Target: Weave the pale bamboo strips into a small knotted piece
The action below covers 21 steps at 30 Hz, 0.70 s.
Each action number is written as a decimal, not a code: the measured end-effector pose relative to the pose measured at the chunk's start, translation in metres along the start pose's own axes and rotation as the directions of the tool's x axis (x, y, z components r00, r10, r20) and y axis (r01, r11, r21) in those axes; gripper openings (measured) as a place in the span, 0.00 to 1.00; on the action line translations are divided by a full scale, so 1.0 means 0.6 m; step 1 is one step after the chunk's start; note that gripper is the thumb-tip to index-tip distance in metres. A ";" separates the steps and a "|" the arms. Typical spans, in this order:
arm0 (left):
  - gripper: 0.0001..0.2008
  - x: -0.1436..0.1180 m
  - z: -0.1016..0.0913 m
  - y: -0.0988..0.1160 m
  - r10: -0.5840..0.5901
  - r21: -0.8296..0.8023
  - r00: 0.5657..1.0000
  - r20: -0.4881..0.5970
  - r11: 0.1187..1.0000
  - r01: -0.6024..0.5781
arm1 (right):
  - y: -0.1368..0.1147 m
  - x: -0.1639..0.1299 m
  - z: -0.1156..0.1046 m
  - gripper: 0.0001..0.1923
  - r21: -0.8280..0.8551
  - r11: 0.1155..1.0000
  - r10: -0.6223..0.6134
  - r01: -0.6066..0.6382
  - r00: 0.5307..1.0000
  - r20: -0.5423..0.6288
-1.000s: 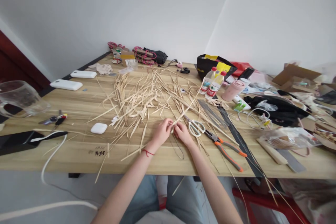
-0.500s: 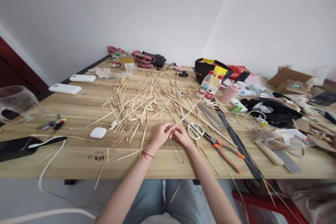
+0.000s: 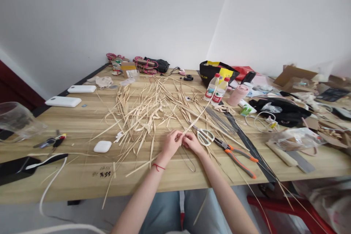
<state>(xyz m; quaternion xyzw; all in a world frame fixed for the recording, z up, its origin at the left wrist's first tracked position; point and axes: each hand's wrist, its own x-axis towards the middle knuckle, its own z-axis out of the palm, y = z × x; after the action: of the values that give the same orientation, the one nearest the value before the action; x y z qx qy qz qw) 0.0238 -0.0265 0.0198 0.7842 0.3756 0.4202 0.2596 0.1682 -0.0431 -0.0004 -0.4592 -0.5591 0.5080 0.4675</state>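
Note:
My left hand and my right hand meet close to the table's front edge, fingers pinched together. Between them runs a pale flat plant-fibre strip, slanting up and to the right toward the bottles. A thin wire loop hangs below my fingers; whether it is held cannot be made out. Beyond the hands spreads a loose heap of similar strips, with a small woven strip figure among them. Just right of my right hand lie scissors with pale handles, then pliers with orange-grey handles.
Two red-capped bottles, a pink cup and a black-yellow bag stand at the back right. Clutter and a plastic bag fill the right side. A white case and a clear jug are at left.
The view has shifted and tilted slightly. Both hands stay together on the strip, whose free length now slants more steeply and shows broader near the fingers.

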 end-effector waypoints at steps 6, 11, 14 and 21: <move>0.06 -0.003 0.001 -0.003 -0.001 0.007 1.000 -0.022 1.000 0.001 | -0.005 -0.001 -0.001 0.05 -0.030 1.000 -0.008 0.008 1.000 0.006; 0.07 -0.008 0.002 -0.004 -0.012 -0.020 0.999 -0.034 1.000 0.011 | 0.000 -0.002 -0.002 0.06 -0.039 0.999 -0.019 0.020 1.000 0.023; 0.07 -0.011 0.002 -0.005 -0.031 -0.038 0.999 -0.032 0.999 0.029 | 0.004 -0.003 -0.003 0.06 -0.054 0.998 -0.029 0.030 0.999 0.017; 0.08 -0.014 0.001 -0.009 -0.062 -0.046 0.998 -0.026 0.997 0.061 | 0.002 -0.004 -0.003 0.06 -0.078 0.997 -0.027 0.027 1.000 0.007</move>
<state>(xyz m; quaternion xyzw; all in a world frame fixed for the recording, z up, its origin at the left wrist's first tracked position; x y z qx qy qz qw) 0.0192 -0.0300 0.0118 0.7603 0.3934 0.4313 0.2849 0.1706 -0.0451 -0.0016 -0.4679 -0.5860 0.4809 0.4543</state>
